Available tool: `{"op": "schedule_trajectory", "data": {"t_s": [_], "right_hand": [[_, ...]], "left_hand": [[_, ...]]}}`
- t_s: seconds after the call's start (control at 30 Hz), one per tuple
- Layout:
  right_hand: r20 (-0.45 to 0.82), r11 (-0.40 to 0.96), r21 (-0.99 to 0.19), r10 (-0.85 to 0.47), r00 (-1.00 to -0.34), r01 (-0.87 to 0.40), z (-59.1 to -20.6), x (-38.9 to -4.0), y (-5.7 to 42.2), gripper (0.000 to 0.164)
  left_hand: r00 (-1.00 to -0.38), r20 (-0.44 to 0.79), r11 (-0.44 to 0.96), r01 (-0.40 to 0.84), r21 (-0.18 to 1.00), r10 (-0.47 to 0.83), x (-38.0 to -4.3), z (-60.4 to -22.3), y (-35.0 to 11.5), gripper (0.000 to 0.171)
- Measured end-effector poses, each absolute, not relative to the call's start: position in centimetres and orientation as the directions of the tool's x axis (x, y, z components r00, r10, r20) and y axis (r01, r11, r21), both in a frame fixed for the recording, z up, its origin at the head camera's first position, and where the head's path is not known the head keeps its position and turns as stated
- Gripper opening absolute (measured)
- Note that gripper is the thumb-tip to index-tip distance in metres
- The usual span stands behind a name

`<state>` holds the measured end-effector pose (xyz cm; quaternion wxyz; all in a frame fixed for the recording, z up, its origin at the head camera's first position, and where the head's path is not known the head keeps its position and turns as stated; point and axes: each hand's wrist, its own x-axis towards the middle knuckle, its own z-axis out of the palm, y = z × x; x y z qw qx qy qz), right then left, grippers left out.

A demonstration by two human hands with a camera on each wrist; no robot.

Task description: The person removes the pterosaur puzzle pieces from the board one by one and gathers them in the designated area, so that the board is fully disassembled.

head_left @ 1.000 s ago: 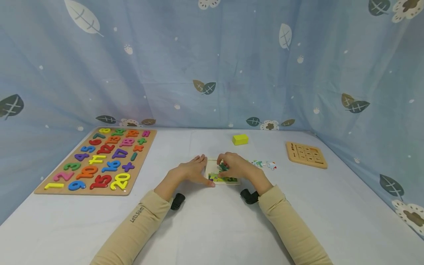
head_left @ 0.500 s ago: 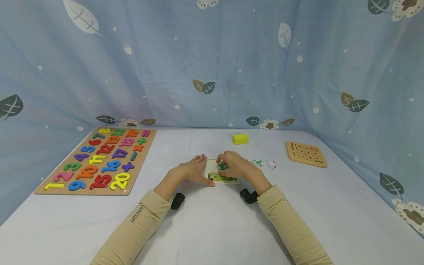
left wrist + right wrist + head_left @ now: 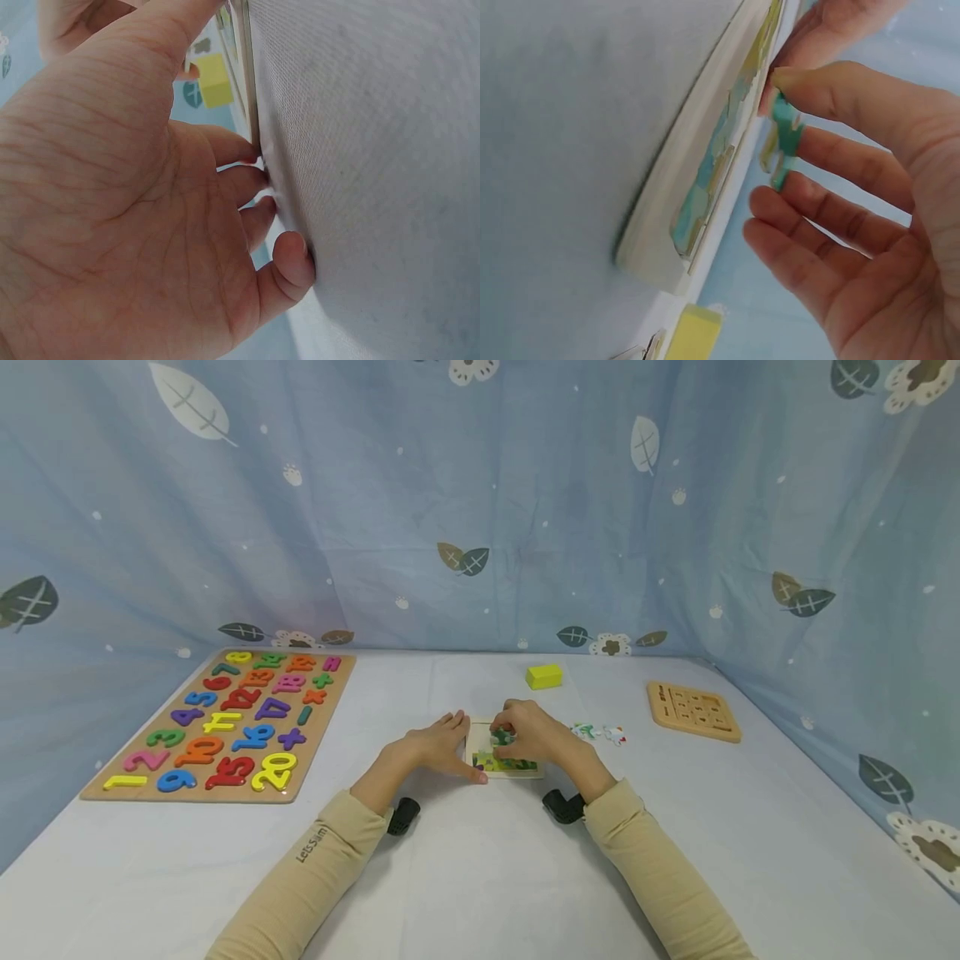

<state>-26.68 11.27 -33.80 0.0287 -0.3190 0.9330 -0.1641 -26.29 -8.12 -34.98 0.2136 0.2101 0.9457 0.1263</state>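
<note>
My right hand (image 3: 534, 735) pinches a small green jigsaw piece (image 3: 786, 139) between thumb and fingers, above a shallow wooden puzzle tray (image 3: 478, 741). In the right wrist view the piece stands on edge, apart from the tray's top. Green and yellow pieces (image 3: 487, 763) lie joined along the tray's near side, while its pale far-left part shows bare. The left hand (image 3: 437, 748) rests at the tray's left edge, fingers stretched forward and thumb out at the near corner. In the left wrist view its fingertips touch the cloth beside the tray's side (image 3: 249, 97).
Loose jigsaw pieces (image 3: 583, 732) lie right of the tray. Behind it stands a yellow block (image 3: 543, 677). A large number board (image 3: 321, 717) occupies the left, a small wooden number board (image 3: 664, 718) the right. Patterned blue curtain (image 3: 405, 502) hangs around the white-covered table.
The green piece has turned slightly in the right hand's fingers, and that hand has shifted a little over the tray. My left hand has kept its place.
</note>
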Motion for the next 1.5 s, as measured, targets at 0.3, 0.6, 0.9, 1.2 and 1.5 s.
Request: {"op": "schedule_trajectory", "data": {"t_s": [0.3,0.6,0.9,1.2,1.5], "right_hand": [[0.052,0.751,-0.32,-0.595,-0.802,-0.578,-33.2,-26.6,11.8,0.032],[0.039,0.775,-0.311,-0.568,-0.822,-0.55,-32.4,-26.5,13.5,0.032],[0.074,0.773,-0.312,-0.56,-0.825,-0.553,-32.5,-26.3,16.0,0.031],[0.037,0.804,-0.321,-0.517,-0.855,-0.5,-32.6,-26.2,17.3,0.032],[0.047,0.805,-0.312,-0.517,-0.855,-0.504,-32.7,-26.1,18.9,0.032]], "left_hand": [[-0.82,-0.355,0.883,0.347,0.316,0.449,-26.4,-35.1,-7.9,0.11],[-0.83,-0.342,0.885,0.338,0.32,0.441,-26.4,-35.3,-8.0,0.111],[-0.825,-0.334,0.876,0.35,0.331,0.456,-26.2,-35.1,-8.1,0.11],[-0.827,-0.325,0.873,0.355,0.333,0.46,-26.2,-35.3,-8.2,0.11],[-0.826,-0.319,0.869,0.357,0.342,0.465,-26.3,-35.3,-8.2,0.11]]}}
